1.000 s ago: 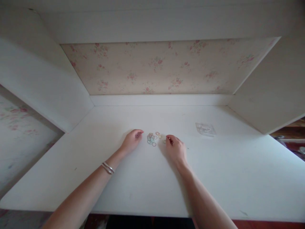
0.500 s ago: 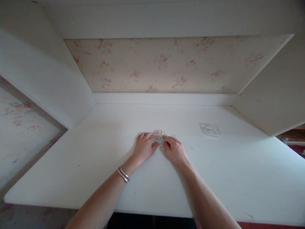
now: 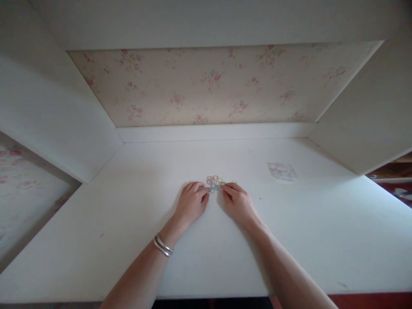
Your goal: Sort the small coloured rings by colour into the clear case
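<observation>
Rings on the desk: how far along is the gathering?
Done: most of the small coloured rings sit bunched in one cluster on the white desk. In hand: the left hand and right hand lie flat on either side, fingertips at the cluster's edge, neither gripping anything. Left: one ring lies slightly apart to the right, and the clear packet further right lies untouched.

Two hands are resting on one white table [image 3: 128, 223]: the left hand [image 3: 192, 204] and the right hand [image 3: 237, 202]. One cluster of small coloured rings [image 3: 215, 183], too many and too small to count, is lying just beyond the fingertips [image 3: 206, 189]. One clear packet [image 3: 282, 171] is lying well right of the fingers. Two bangles [image 3: 163, 245] are circling the left wrist.
</observation>
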A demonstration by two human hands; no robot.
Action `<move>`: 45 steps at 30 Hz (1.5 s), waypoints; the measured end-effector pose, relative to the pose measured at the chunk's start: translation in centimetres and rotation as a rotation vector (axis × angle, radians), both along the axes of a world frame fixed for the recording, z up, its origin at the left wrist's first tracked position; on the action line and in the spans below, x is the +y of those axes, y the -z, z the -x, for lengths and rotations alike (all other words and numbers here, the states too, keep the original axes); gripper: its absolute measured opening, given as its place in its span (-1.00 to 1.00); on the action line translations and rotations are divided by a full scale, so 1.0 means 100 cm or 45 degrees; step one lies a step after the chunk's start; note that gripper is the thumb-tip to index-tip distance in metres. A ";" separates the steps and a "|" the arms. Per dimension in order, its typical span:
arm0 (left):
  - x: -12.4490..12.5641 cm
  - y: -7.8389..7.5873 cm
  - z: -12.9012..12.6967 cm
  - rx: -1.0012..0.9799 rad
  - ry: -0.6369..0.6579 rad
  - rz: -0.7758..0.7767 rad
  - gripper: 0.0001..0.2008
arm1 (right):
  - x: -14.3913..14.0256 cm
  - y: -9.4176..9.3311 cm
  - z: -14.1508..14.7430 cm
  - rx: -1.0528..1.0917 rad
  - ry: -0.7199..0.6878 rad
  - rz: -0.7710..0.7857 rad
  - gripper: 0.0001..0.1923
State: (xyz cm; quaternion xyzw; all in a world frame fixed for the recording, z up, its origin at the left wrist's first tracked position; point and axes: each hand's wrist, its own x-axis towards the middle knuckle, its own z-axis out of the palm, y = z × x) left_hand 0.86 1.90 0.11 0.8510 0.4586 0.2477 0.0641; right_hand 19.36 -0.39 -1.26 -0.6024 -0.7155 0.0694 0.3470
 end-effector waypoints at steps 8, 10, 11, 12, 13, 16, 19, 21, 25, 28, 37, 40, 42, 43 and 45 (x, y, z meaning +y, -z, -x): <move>-0.001 0.001 0.001 0.027 -0.032 0.010 -0.74 | 0.002 -0.001 -0.015 -0.109 0.290 0.049 -0.70; -0.001 0.001 0.001 0.034 -0.036 0.007 -0.73 | 0.002 0.000 -0.012 -0.079 0.131 0.043 -0.66; -0.001 0.001 0.001 0.037 -0.037 0.006 -0.73 | 0.002 0.000 -0.010 -0.055 0.052 0.029 -0.63; -0.001 0.001 0.002 0.039 -0.035 0.007 -0.73 | 0.001 0.000 -0.009 -0.026 -0.006 0.011 -0.61; -0.001 0.000 0.002 0.038 -0.033 0.008 -0.73 | 0.001 0.000 -0.008 0.005 -0.032 -0.006 -0.61; 0.000 -0.001 0.003 0.015 -0.029 0.023 -0.73 | 0.001 0.001 -0.008 0.074 0.060 -0.044 -0.64; 0.002 -0.002 0.003 -0.033 -0.050 0.034 -0.78 | 0.001 0.000 -0.010 0.098 0.185 -0.014 -0.71; 0.002 -0.002 0.002 -0.058 -0.043 0.037 -0.81 | 0.000 -0.001 -0.010 0.113 0.186 0.049 -0.72; 0.000 -0.003 0.000 -0.071 0.029 0.039 -0.81 | -0.003 -0.004 -0.006 0.081 0.115 0.160 -0.73; -0.001 -0.003 -0.001 -0.050 0.049 0.043 -0.81 | -0.006 -0.008 -0.002 -0.049 0.036 0.182 -0.72; 0.000 -0.003 -0.002 0.035 0.055 0.084 -0.79 | -0.011 -0.018 0.002 -0.383 -0.052 0.222 -0.73; -0.001 -0.003 -0.002 0.033 0.055 0.096 -0.79 | -0.009 -0.015 0.001 -0.331 -0.031 0.210 -0.75; -0.001 -0.003 -0.002 0.017 0.038 0.101 -0.79 | -0.008 -0.013 0.001 -0.308 -0.018 0.206 -0.76; -0.001 -0.003 -0.002 0.015 0.030 0.103 -0.79 | -0.007 -0.013 0.001 -0.303 -0.014 0.207 -0.76; -0.001 -0.002 -0.002 0.024 0.025 0.111 -0.79 | -0.006 -0.012 0.001 -0.301 -0.002 0.210 -0.76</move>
